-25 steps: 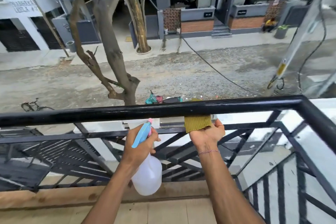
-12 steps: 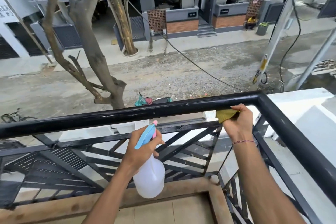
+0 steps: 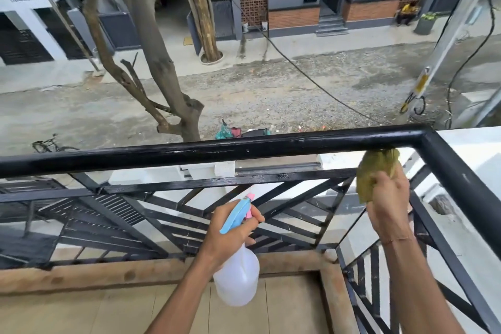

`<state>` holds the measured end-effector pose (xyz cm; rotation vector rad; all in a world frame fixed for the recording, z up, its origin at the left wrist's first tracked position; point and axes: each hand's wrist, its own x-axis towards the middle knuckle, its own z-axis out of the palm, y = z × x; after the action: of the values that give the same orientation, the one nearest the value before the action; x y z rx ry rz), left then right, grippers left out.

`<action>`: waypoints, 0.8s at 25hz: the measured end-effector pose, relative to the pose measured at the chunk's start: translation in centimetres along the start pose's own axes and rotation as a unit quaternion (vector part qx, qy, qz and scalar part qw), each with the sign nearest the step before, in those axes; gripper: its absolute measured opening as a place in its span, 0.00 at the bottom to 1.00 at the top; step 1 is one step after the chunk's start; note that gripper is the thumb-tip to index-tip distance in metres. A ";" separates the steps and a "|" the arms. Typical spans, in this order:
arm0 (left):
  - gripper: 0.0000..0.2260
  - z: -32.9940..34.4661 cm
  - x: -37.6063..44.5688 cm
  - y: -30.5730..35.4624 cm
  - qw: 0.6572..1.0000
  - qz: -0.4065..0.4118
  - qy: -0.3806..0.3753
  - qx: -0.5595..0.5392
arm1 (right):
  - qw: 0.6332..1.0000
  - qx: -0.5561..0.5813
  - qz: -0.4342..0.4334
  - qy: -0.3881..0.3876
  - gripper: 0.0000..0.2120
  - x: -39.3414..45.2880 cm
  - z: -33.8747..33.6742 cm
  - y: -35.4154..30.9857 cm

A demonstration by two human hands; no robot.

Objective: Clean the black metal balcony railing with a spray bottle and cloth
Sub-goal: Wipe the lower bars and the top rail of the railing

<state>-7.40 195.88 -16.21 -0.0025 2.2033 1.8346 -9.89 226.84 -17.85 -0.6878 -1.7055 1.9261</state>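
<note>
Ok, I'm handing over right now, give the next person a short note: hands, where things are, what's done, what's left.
Left hand grips the spray bottle, held low inside the railing, nozzle toward the bars.
Right hand holds the green cloth bunched just under the top rail, by the right corner.
Done: cannot judge from here; the top rail looks glossy.
Left: probably the lattice bars and the side rail.

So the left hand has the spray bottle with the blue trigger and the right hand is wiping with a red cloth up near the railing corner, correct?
Not quite. In the head view the cloth is olive-yellow, not red. The rest holds: the left hand grips the spray bottle with the blue trigger, and the right hand holds the cloth just under the top rail near the corner.
</note>
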 end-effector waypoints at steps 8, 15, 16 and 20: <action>0.08 -1.8 0.2 -3.3 0.999 -0.028 0.034 -0.010 | 0.778 -0.602 -0.130 -0.126 0.40 -0.7 6.7 10.0; 0.04 -6.4 0.4 -6.3 0.994 -0.034 0.105 -0.020 | 0.747 -0.602 -0.172 -0.223 0.37 -8.6 17.5 11.0; 0.03 -7.4 0.3 -6.9 0.993 -0.032 0.114 -0.024 | 0.743 -0.602 -0.174 -0.234 0.36 -9.7 19.0 11.0; 0.05 -11.7 0.0 -8.7 0.986 -0.036 0.153 -0.052 | 0.715 -0.612 -0.190 -0.280 0.35 -13.7 24.6 10.8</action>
<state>-8.32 182.91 -22.78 -0.4043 2.2618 2.0188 -15.63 198.22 -25.37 -0.0304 -3.1568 0.4695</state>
